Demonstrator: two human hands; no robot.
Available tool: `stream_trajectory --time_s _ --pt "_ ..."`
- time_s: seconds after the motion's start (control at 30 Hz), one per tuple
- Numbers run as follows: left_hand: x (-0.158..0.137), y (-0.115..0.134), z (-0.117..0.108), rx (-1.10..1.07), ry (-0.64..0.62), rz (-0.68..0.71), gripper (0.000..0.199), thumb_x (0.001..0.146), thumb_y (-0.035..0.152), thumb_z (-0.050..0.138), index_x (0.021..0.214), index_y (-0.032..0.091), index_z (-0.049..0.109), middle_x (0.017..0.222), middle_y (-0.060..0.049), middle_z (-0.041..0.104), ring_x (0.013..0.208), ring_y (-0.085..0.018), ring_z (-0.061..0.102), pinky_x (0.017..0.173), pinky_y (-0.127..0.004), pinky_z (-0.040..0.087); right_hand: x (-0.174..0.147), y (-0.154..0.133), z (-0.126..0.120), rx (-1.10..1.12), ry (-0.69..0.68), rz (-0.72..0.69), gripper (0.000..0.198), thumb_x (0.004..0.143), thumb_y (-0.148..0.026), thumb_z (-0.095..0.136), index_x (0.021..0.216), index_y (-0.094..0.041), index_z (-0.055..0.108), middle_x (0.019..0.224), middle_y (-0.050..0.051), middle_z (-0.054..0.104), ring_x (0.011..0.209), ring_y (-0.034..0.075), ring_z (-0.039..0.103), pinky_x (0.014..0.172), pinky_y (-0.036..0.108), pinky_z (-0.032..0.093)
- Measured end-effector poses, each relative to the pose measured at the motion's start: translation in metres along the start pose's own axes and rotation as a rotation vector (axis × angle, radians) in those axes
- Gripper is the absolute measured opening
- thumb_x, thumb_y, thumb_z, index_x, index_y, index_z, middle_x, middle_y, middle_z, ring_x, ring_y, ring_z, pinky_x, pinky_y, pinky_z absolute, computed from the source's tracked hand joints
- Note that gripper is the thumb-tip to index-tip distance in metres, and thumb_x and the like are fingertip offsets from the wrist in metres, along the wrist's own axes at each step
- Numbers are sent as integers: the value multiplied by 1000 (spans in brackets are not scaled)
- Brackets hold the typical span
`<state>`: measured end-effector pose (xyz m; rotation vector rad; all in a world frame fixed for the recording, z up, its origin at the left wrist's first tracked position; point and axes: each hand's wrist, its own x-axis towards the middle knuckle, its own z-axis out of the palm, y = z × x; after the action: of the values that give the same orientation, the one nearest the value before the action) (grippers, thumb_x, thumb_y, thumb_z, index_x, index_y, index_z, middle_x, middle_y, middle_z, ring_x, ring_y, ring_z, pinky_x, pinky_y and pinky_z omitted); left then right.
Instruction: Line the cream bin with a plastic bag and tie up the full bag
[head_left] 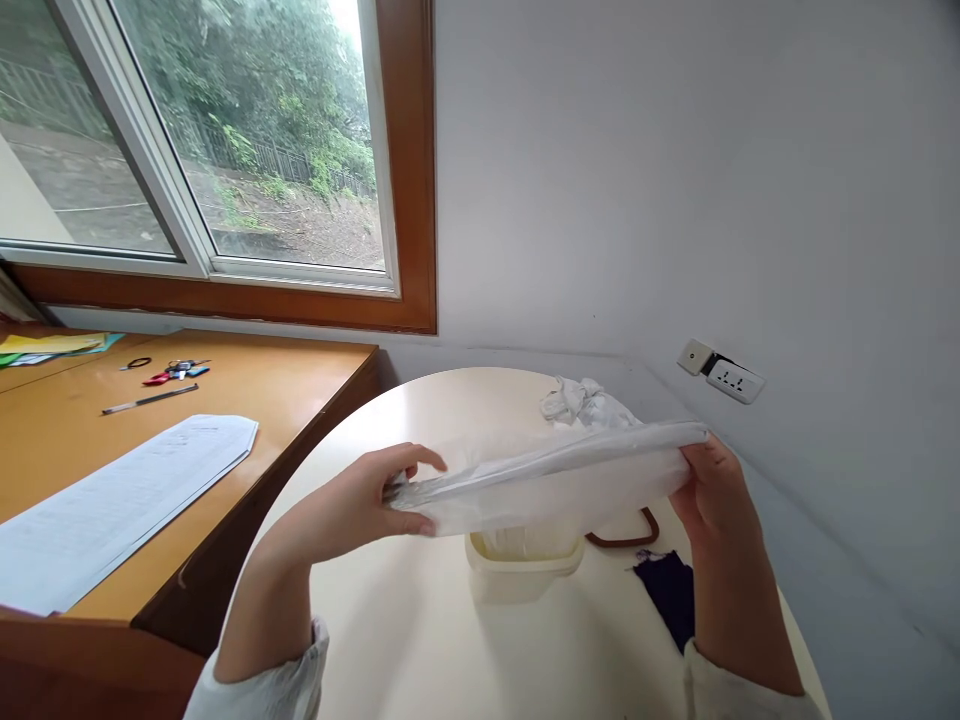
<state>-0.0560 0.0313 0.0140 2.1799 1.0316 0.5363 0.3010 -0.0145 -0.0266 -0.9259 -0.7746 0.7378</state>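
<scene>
A translucent white plastic bag (555, 475) is stretched sideways between my two hands above the round table. My left hand (386, 492) is at its left end, with thumb and forefinger apart and the other fingers curled on the bag's edge. At the right end, my right hand (716, 485) pinches the bag's corner. Below the bag stands a cream plastic bin (525, 565), its upper back part hidden behind the bag. Whether the bag touches the bin I cannot tell.
On the round table (390, 620) lie a crumpled white bag (589, 402), a brown handle-like loop (626, 542) and a dark blue cloth (667, 600). Left is a wooden desk (292, 385) with papers (142, 500), a pen (150, 399) and keys (180, 370). A wall socket (735, 380) is at right.
</scene>
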Motion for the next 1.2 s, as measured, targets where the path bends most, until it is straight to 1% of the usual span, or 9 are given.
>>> stream_trajectory --time_s 0.1,0.27,0.4,0.5,0.67,0.83,1.03,1.1,1.2 --pt "2 7 3 -38 76 44 20 81 34 54 67 19 54 67 2 45 58 -11 39 50 -21 30 -8 -4 13 -26 85 -40 20 65 -34 72 72 -18 61 73 -1 61 68 13 56 55 23 44" --pt "12 22 22 -320 354 206 22 84 29 49 65 18 46 70 1 38 62 -12 37 53 -23 30 -46 -11 58 -301 97 -240 11 74 -31 65 76 -20 61 64 -3 58 59 12 53 50 22 41" --pt "16 36 42 -419 263 294 16 75 16 56 63 17 45 84 -2 39 79 -15 41 61 -24 35 -84 -8 96 -517 -191 -487 7 79 -20 57 85 -22 60 76 0 62 72 14 57 66 26 45" --pt "17 43 52 -506 153 326 19 65 7 61 69 18 46 97 -4 43 92 -18 43 70 -24 39 -104 -5 114 -504 -444 -519 20 81 -11 47 92 -22 59 84 1 62 82 15 57 77 29 45" --pt "18 41 56 -729 122 273 39 59 1 60 85 23 42 76 5 45 60 -7 40 51 -16 32 -114 -11 126 -465 -716 -381 43 78 -2 38 112 -21 55 110 4 60 108 18 51 95 34 40" --pt "18 39 54 -789 250 217 36 65 10 63 94 24 47 66 7 48 50 -5 38 45 -16 31 -119 -14 127 -528 -702 -322 44 83 -11 42 126 -20 45 118 6 57 112 18 51 95 32 43" --pt "17 40 42 -948 676 199 17 70 25 65 83 22 54 65 5 47 53 -7 42 48 -17 35 -125 0 124 -660 -429 -707 42 83 -21 52 124 -26 47 120 7 57 116 22 49 99 39 40" --pt "15 41 38 -1027 745 199 23 64 24 68 83 22 55 63 5 48 52 -7 42 47 -18 34 -124 2 126 -795 -393 -716 73 74 -37 64 137 -22 30 138 13 39 131 29 30 105 49 29" --pt "8 48 36 -1173 689 201 23 66 32 65 85 23 55 62 5 46 50 -9 41 47 -21 35 -120 4 134 -962 -528 -645 111 64 -49 70 144 -16 0 149 16 16 137 33 7 107 60 10"
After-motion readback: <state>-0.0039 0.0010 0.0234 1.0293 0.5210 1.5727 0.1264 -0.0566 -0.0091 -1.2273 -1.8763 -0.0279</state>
